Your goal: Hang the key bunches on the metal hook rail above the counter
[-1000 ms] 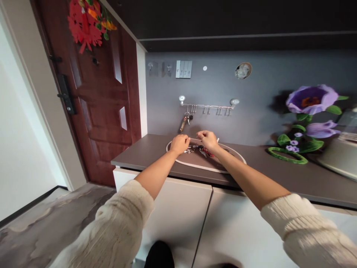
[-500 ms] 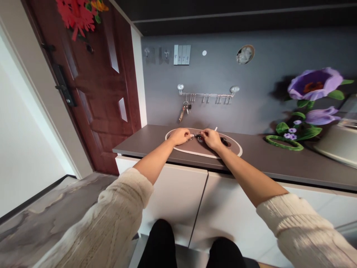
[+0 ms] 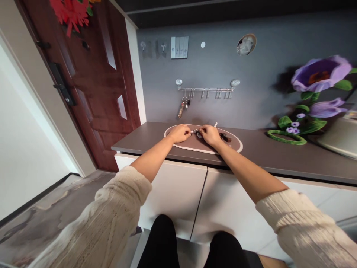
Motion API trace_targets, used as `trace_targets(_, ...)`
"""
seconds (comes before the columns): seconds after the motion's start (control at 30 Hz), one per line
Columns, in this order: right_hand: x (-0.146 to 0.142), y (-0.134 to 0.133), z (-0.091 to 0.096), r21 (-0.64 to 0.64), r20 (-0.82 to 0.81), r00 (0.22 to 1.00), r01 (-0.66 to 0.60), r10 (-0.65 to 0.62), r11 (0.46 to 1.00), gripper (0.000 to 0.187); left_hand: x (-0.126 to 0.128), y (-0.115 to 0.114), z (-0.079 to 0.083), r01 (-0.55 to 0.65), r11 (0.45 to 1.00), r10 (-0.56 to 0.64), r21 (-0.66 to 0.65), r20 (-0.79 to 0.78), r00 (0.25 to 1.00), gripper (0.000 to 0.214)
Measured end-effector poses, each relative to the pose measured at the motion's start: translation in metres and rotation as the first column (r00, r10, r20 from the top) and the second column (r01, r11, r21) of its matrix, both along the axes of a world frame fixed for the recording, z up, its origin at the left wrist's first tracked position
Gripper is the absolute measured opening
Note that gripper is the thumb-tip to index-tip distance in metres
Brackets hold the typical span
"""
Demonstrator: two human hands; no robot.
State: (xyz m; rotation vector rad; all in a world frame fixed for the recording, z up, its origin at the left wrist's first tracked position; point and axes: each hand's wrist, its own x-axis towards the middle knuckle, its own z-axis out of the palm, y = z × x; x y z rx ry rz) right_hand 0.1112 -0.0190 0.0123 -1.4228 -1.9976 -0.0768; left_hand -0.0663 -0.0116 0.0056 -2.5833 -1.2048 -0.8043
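Note:
Both of my hands are over an oval brown mat (image 3: 206, 147) with a pale rim. With fingertips pressed together, my left hand (image 3: 180, 133) pinches a small pale, shiny piece (image 3: 192, 132). My right hand (image 3: 210, 135) is closed on what looks like a bunch of keys (image 3: 198, 134), dark and metallic, mostly covered by the fingers. Small shiny bits bridge the narrow gap between the hands; whether they join both held pieces I cannot tell. Just right of my right hand, a dark bunch with a brown tag (image 3: 225, 137) lies on the mat.
A clear hook rail (image 3: 206, 89) on the grey wall carries keys with a brown fob (image 3: 182, 109). Purple artificial flowers (image 3: 320, 76) and a pale rounded object (image 3: 340, 137) stand on the right of the countertop (image 3: 264, 158). A dark red door (image 3: 103, 123) is at left, white cupboards (image 3: 173, 193) below.
The view has shifted slightly, so the wall fittings sit higher. My left fingers have turned a little over the small piece; my right hand keeps its grip in nearly the same place.

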Motion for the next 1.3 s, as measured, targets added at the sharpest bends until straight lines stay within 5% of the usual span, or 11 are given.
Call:
trace_targets(0.27,-0.0012,0.0033,-0.0026,0.065,-0.002,0.999,-0.051,0.051,0.997,0.022,0.0030,0.0004,0.0014,-0.010,0.999,0.006,0.052,0.084,0.996,0.019)
trace_targets(0.73,-0.0073,-0.0025,-0.0027,0.064,-0.049,0.952,-0.298,0.301,0.952,0.021,0.0054,-0.0071,0.0058,0.031,0.997,-0.011,-0.067,0.279,0.960,0.018)
trace_targets(1.3,-0.0068,-0.0040,-0.0023,0.039,-0.067,0.949,-0.305,0.307,0.952,0.023,0.0063,-0.0069,0.0048,0.072,0.990,-0.020,-0.124,0.380,0.925,0.019)
